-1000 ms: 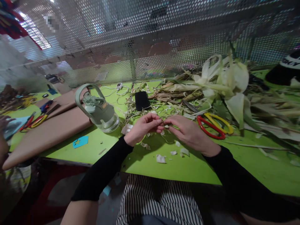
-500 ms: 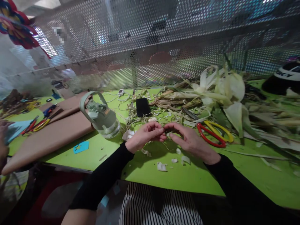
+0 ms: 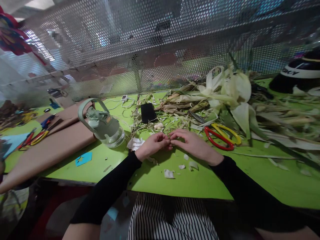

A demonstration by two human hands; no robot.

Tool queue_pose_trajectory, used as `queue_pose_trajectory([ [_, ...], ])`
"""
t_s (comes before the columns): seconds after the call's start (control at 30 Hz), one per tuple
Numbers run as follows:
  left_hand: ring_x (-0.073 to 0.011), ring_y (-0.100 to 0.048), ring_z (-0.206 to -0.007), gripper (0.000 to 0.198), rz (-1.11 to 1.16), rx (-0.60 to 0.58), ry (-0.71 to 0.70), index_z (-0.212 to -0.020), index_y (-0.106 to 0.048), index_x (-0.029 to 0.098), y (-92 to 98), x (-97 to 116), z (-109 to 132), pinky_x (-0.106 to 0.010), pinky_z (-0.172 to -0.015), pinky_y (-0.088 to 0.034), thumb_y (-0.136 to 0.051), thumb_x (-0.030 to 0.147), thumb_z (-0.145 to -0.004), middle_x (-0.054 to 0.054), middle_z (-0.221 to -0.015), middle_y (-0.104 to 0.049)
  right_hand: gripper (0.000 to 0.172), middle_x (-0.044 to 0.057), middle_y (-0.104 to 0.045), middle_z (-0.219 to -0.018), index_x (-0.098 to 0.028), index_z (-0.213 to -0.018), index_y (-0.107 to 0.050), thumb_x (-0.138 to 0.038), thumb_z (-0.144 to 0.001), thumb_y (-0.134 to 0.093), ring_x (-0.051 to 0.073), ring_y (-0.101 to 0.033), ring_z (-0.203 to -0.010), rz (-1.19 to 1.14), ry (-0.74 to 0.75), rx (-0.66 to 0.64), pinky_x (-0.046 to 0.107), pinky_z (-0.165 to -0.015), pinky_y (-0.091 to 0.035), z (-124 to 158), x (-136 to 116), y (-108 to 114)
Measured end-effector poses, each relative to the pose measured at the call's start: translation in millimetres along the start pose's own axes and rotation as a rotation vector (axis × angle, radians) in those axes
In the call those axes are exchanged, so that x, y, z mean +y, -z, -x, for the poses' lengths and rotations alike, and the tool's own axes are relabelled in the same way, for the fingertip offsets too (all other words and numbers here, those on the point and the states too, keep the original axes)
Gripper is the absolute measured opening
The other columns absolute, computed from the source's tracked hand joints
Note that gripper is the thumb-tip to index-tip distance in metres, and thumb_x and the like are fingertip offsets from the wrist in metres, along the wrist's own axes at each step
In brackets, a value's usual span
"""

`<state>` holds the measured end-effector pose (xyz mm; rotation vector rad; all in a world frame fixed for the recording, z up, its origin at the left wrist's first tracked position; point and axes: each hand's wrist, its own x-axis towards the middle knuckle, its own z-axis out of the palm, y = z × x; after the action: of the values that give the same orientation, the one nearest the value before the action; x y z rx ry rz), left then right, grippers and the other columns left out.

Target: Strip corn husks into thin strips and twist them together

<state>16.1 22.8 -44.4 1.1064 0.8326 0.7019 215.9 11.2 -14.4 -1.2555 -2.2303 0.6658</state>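
My left hand (image 3: 153, 145) and my right hand (image 3: 191, 144) meet fingertip to fingertip just above the green table (image 3: 215, 181). Both pinch a small piece of husk that is too small to make out between the fingers. Black sleeves cover both forearms. White husk scraps (image 3: 169, 173) lie on the table below my hands. Red and yellow scissors (image 3: 220, 137) rest just right of my right hand. A big pile of corn husks (image 3: 232, 96) spreads across the back right.
A green water bottle (image 3: 102, 122) lies on its side left of my hands, beside brown paper sheets (image 3: 47, 146). A black phone (image 3: 148, 112) lies behind my hands. More scissors (image 3: 35, 136) sit far left. A perforated metal screen (image 3: 155, 46) closes the back.
My hands have drawn closer together and lowered a little toward the table, fingertips still pinched together. The camera view has shifted slightly.
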Motion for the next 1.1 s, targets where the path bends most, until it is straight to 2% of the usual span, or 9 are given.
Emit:
queue_pose_trajectory([
  [0.07, -0.0124, -0.07, -0.073, 0.041, 0.014, 0.012, 0.014, -0.086, -0.056, 0.015, 0.3, 1.4, 0.5, -0.032, -0.085, -0.057, -0.088, 0.04, -0.074, 0.0, -0.078, -0.07, 0.03, 0.012, -0.076, -0.112, -0.022, -0.083, -0.071, -0.043, -0.096, -0.054, 0.03, -0.07, -0.107, -0.004, -0.015, -0.014, 0.053, -0.097, -0.054, -0.4, -0.7, -1.0],
  [0.2, -0.0117, -0.071, -0.073, 0.037, 0.029, 0.047, 0.057, -0.085, -0.058, 0.015, 1.4, 4.0, 0.5, -0.031, -0.085, -0.058, -0.088, 0.035, -0.075, 0.0, -0.077, -0.072, 0.029, 0.012, -0.075, -0.107, -0.022, -0.092, -0.071, -0.042, -0.097, -0.051, 0.029, -0.07, -0.1, -0.025, -0.021, 0.021, 0.053, -0.091, -0.056, -1.1, -1.3, -3.6],
  [0.33, -0.0105, -0.071, -0.068, 0.032, 0.062, 0.072, 0.112, -0.081, -0.058, 0.016, 4.1, 4.4, -2.3, -0.028, -0.08, -0.059, -0.087, 0.029, -0.075, 0.002, -0.071, -0.071, 0.029, 0.012, -0.075, -0.112, -0.023, -0.083, -0.068, -0.043, -0.096, -0.054, 0.029, -0.07, -0.105, -0.024, -0.006, 0.03, 0.052, -0.093, -0.055, 0.5, -5.3, -3.5],
  [0.47, -0.0094, -0.07, -0.066, 0.03, 0.098, 0.082, 0.134, -0.078, -0.058, 0.015, 6.5, 5.3, -4.1, -0.026, -0.078, -0.058, -0.086, 0.023, -0.073, 0.003, -0.068, -0.069, 0.021, 0.011, -0.076, -0.112, -0.023, -0.081, -0.068, -0.038, -0.092, -0.06, 0.031, -0.069, -0.108, 0.022, 0.026, 0.012, 0.053, -0.097, -0.054, 1.8, -8.9, -2.5],
  [0.7, -0.0089, -0.07, -0.067, 0.038, 0.068, 0.049, 0.105, -0.082, -0.058, 0.015, 7.5, 5.5, -2.5, -0.025, -0.077, -0.056, -0.091, 0.021, -0.064, 0.004, -0.071, -0.069, 0.022, 0.01, -0.077, -0.11, -0.023, -0.082, -0.07, -0.039, -0.093, -0.06, 0.03, -0.07, -0.106, 0.021, 0.038, -0.006, 0.055, -0.096, -0.054, 1.3, -6.2, -0.5],
  [0.83, -0.0068, -0.065, -0.062, 0.029, 0.029, 0.085, 0.053, -0.084, -0.055, 0.016, 5.2, 4.8, -2.6, -0.023, -0.072, -0.053, -0.081, 0.013, -0.072, 0.007, -0.07, -0.064, 0.02, 0.009, -0.076, -0.109, -0.024, -0.092, -0.071, -0.04, -0.092, -0.06, 0.029, -0.07, -0.102, 0.019, 0.009, -0.015, 0.052, -0.092, -0.055, -0.3, 1.0, -1.8],
  [0.97, -0.0069, -0.063, -0.061, 0.025, -0.034, 0.137, 0.019, -0.085, -0.053, 0.017, 1.4, 6.3, -0.8, -0.022, -0.068, -0.05, -0.073, 0.008, -0.076, 0.008, -0.07, -0.059, 0.023, 0.011, -0.075, -0.112, -0.024, -0.099, -0.071, -0.043, -0.092, -0.06, 0.031, -0.068, -0.107, 0.055, -0.017, -0.069, 0.055, -0.097, -0.052, -1.8, 8.0, -7.5],
  [1.1, -0.009, -0.061, -0.065, 0.018, -0.273, 0.19, -0.091, -0.086, -0.054, 0.019, -1.9, 8.0, 3.5, -0.023, -0.067, -0.047, -0.069, 0.012, -0.08, 0.006, -0.076, -0.06, 0.023, 0.01, -0.074, -0.108, -0.024, -0.098, -0.07, -0.043, -0.093, -0.058, 0.031, -0.066, -0.105, 0.083, 0.006, -0.059, 0.057, -0.098, -0.05, -3.0, 12.0, -12.6],
])
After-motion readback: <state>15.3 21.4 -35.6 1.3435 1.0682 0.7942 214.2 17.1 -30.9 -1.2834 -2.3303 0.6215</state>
